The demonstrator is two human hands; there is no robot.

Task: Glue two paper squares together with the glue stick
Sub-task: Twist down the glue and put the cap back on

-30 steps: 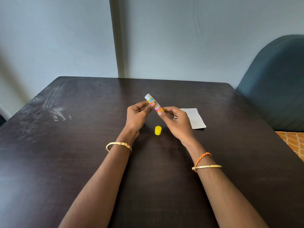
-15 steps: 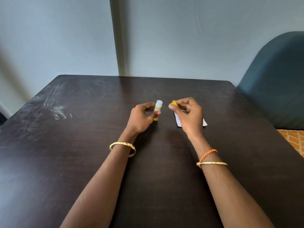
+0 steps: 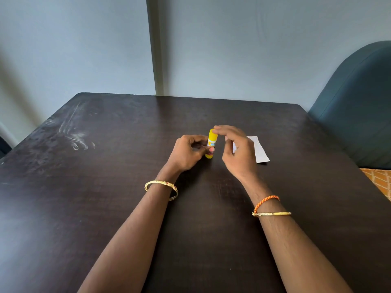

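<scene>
Dark tabletop [image 3: 88,208], whitish scuff marks [image 3: 74,134] toward its far left.

Left forearm comes in from the bottom edge, angled up and right, with a gold bangle [image 3: 161,189] at the wrist. Left hand [image 3: 188,154] is curled, back of the hand toward the camera. Grip: thumb and fingertips pinching the lower half of the glue stick [image 3: 211,143]. The stick stands near upright, just above the tabletop centre, yellow base at the bottom, printed label in the middle, yellow cap [image 3: 212,133] on top. Can't tell whether the base touches the tabletop.

Right hand [image 3: 238,152] is just beside the stick, wrist raised, fingers arched over. Forefinger tip touches the top of the cap; the other fingers are loosely curled and apart from the stick. Grip reads as spread, not clamped on anything. Can't tell if the thumb contacts the cap; it's hidden behind the hand.

White paper [image 3: 259,148] lies flat on the tabletop behind and right of the right hand, near edge partly covered by it. Looks like one sheet outline; can't tell if it's two squares stacked.

Right wrist carries an orange braided thread [image 3: 266,203] and a thin gold bangle [image 3: 271,214] just below it. Forearm exits bottom right.

Far right: blue-grey upholstered chair back [image 3: 359,102] past the tabletop's edge.
</scene>
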